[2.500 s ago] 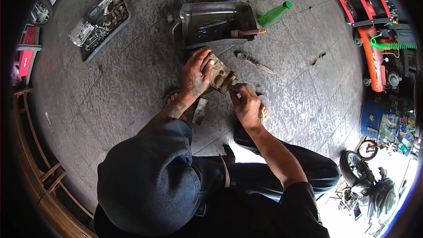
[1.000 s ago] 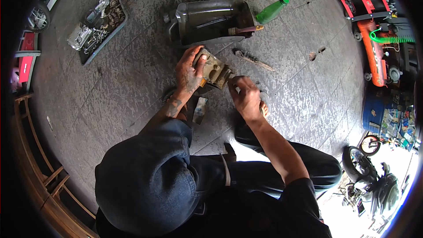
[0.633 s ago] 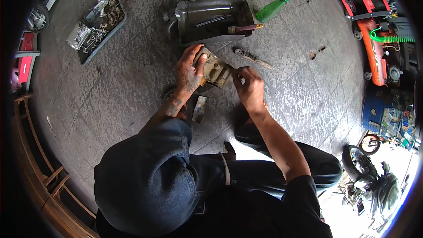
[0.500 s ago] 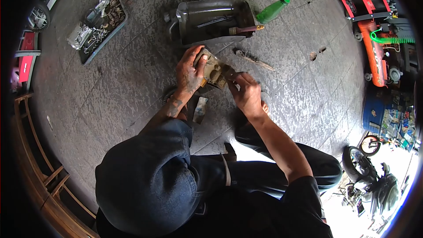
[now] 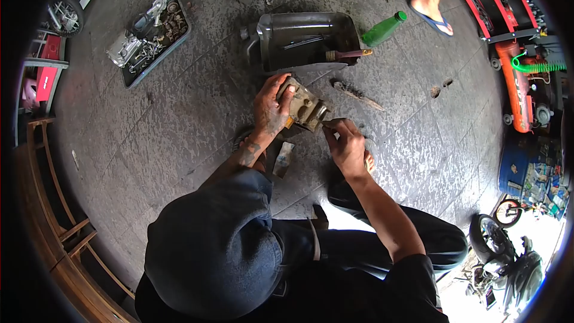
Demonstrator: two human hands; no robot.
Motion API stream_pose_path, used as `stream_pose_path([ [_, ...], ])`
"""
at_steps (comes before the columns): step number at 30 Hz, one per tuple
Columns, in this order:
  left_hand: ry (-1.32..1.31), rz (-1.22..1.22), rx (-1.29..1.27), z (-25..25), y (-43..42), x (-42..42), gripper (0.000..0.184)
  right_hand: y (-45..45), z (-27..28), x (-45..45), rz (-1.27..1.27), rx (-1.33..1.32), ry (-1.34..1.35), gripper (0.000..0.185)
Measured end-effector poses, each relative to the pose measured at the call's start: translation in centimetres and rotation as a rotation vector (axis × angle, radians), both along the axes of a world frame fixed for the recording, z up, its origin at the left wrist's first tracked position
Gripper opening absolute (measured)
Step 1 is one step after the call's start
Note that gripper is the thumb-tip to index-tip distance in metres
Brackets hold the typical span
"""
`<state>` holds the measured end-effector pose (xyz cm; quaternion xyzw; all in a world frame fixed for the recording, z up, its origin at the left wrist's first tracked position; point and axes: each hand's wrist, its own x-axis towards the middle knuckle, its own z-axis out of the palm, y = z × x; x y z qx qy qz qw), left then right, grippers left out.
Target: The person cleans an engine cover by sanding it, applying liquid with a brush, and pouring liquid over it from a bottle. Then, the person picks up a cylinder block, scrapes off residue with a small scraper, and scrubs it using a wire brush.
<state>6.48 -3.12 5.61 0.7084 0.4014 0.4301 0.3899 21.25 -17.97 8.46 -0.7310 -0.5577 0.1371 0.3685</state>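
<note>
My left hand (image 5: 275, 106) is wrapped round the left end of a grimy, tan metal engine part (image 5: 306, 105), thumb on its upper face. The part is held tilted above the floor, with round hollows facing up. At its lower right end, my right hand (image 5: 347, 146) is closed in a pinch. A small dark, thin piece shows at those fingertips, close to the part's edge; its kind is not clear. Below the part, a pale worn packet or strip (image 5: 283, 160) lies on the floor. A wooden-handled brush with dark bristles (image 5: 359, 94) lies to the right.
Ahead stands a cut-open dark jug (image 5: 305, 67) holding thin rods and a paintbrush (image 5: 347, 55). A green bottle (image 5: 384, 30) lies beside it. A tray (image 5: 160, 55) of engine parts is at left. Another person's sandalled feet (image 5: 429, 9) stand ahead. A wooden bench (image 5: 60, 269) borders the left.
My right hand has drawn back off the part's face, uncovering a hollow with a shiny rim. The view has shifted, and another person's second foot now shows at upper right.
</note>
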Motion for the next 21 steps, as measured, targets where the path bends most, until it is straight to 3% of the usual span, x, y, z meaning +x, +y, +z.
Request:
stream_pose_path([
  [3, -0.026, 0.017, -0.043, -0.2, -0.1, 0.0, 0.028, 0.4, -0.6, 0.3, -0.148, 0.013, 0.061, 0.009],
  [7, -0.03, 0.036, -0.032, -0.8, 0.4, -0.3, 0.028, -0.1, 0.3, -0.3, -0.018, -0.066, 0.04, 0.011],
  [16, -0.047, 0.027, -0.189, -1.8, 1.6, -0.9, 0.03, 2.1, 0.2, 0.0, -0.13, -0.038, -0.063, 0.007],
  [21, -0.051, 0.028, -0.239, -2.5, 2.3, -1.4, 0.034, 1.3, 0.6, -1.3, 0.006, -0.042, 0.042, 0.006],
])
